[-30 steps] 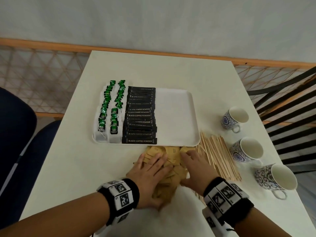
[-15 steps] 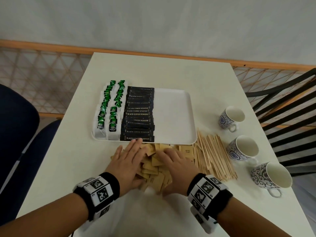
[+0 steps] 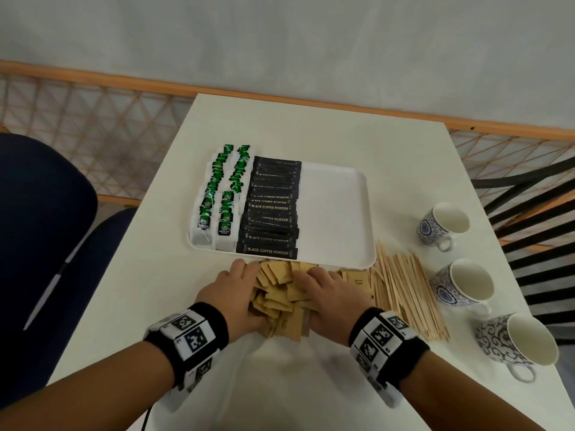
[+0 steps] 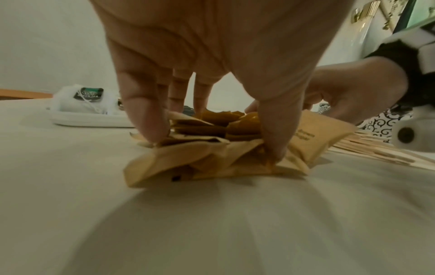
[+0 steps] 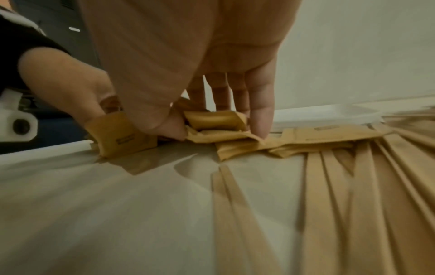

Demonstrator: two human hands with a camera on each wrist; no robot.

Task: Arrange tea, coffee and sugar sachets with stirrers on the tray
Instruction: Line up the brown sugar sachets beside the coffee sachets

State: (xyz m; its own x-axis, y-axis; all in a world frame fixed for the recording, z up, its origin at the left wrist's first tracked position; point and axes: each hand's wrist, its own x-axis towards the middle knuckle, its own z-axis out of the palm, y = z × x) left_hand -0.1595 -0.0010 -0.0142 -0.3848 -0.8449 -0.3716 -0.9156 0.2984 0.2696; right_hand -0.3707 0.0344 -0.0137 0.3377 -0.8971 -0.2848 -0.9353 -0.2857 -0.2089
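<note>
Head: vs 0.5 s ago both hands closer together, brown sugar sachets (image 3: 281, 298) bunched tighter btwn left hand (image 3: 231, 298) and right hand (image 3: 326, 295), on table (image 3: 389, 144) just near of tray (image 3: 336, 219); stirrers (image 3: 407, 293) to the right. Fingertips hidden in pile

L wrist: left fingers (image 4: 143, 115) and thumb curled round sachets; tray edge blurry

R wrist: right hand (image 5: 212, 78) pinches pile too, stirrers (image 5: 353, 195) blurred

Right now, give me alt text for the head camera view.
Both hands, left hand and right hand, gather brown sugar packets before a white tray of tea bags and coffee sachets. Wooden stirrers and three cups sit right.
</note>
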